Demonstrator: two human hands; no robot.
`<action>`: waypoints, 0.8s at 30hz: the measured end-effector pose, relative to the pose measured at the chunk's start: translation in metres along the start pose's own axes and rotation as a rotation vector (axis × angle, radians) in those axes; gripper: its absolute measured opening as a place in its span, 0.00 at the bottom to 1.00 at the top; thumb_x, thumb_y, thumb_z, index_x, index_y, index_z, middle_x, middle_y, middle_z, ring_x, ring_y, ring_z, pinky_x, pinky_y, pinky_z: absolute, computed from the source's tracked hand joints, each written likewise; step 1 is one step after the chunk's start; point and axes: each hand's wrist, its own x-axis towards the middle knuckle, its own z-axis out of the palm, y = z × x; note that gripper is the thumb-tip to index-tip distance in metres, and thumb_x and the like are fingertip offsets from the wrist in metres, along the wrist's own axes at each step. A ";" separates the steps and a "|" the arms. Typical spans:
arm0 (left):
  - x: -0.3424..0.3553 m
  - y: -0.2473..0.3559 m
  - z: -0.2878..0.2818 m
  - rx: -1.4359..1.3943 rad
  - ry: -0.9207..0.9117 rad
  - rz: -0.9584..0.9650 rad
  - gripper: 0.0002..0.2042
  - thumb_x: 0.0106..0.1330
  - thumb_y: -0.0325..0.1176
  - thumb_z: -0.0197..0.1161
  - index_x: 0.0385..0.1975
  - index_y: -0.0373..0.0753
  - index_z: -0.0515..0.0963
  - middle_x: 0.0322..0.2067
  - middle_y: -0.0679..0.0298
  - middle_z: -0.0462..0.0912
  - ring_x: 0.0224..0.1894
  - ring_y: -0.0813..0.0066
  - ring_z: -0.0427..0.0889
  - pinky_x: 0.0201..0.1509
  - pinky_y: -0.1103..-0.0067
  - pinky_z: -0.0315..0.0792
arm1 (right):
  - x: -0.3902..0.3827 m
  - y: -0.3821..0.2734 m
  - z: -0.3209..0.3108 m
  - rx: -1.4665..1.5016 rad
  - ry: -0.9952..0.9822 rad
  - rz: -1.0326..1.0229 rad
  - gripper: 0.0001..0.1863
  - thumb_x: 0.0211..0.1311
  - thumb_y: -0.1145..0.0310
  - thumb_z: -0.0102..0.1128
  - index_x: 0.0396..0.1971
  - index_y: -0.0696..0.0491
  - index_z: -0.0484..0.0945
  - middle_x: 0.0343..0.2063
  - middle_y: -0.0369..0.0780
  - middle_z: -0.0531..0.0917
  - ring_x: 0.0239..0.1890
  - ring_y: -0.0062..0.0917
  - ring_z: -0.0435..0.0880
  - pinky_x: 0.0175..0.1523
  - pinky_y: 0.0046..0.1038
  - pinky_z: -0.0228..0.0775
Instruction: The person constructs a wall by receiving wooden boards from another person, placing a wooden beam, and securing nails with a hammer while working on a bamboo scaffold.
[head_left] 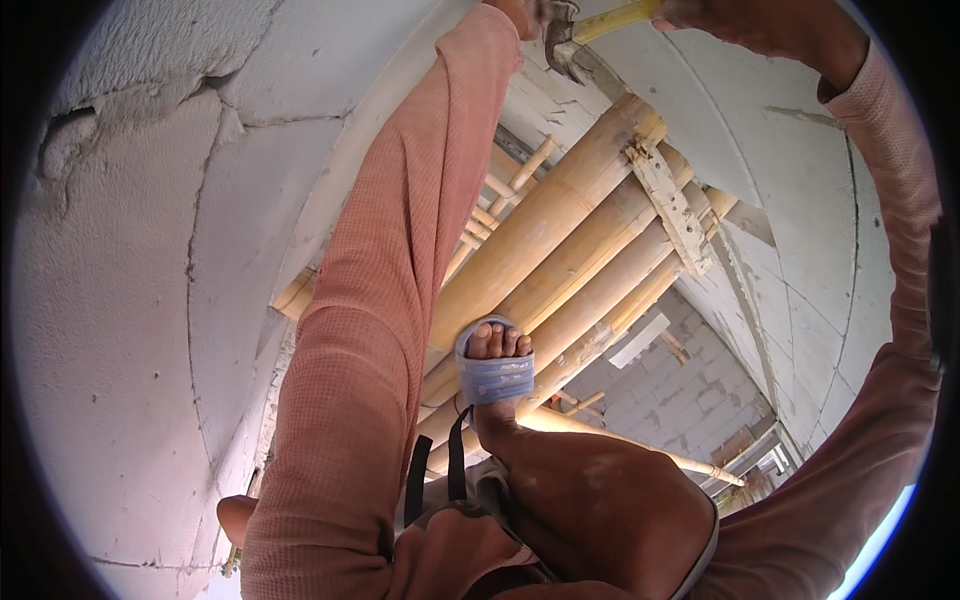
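At the top right, my right hand (765, 28) is closed around the yellow handle of a claw hammer (612, 20). The hammer's dark metal head points to the left and lies right by my left hand (520, 14). Only part of my left hand shows at the top edge; its fingers are cut off by the frame and partly covered by the hammer head, so whether it holds anything is hidden. Both hands are up against pale grey block walling, with my left arm stretched straight ahead and my right arm bent round the right side.
My sandalled foot (497, 362) rests on thick bamboo poles (560, 225) laid side by side. A mortar-stained wooden piece (672, 210) crosses them. Gaps between poles show a drop to a lower level with a grey block wall (690, 350). Block walls (250, 210) rise on both sides.
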 end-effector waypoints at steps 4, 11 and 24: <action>0.001 0.003 -0.004 -0.034 -0.059 -0.148 0.14 0.65 0.41 0.47 0.37 0.41 0.78 0.28 0.61 0.82 0.21 0.71 0.72 0.23 0.75 0.62 | -0.001 0.001 0.000 0.006 0.007 -0.002 0.19 0.69 0.55 0.59 0.45 0.56 0.83 0.27 0.39 0.83 0.27 0.31 0.82 0.35 0.34 0.72; -0.006 0.003 -0.009 0.075 -0.136 -0.121 0.15 0.65 0.40 0.46 0.37 0.38 0.77 0.29 0.57 0.82 0.22 0.69 0.73 0.25 0.71 0.68 | -0.004 0.001 0.010 0.022 0.016 0.013 0.21 0.71 0.53 0.57 0.44 0.57 0.83 0.26 0.39 0.83 0.26 0.30 0.81 0.34 0.34 0.72; 0.007 0.000 -0.009 -0.043 -0.069 -0.110 0.17 0.66 0.43 0.45 0.40 0.38 0.77 0.29 0.56 0.82 0.26 0.64 0.78 0.27 0.66 0.73 | -0.008 -0.001 0.026 0.000 0.086 0.091 0.25 0.74 0.48 0.53 0.43 0.58 0.82 0.24 0.38 0.83 0.23 0.28 0.81 0.32 0.34 0.72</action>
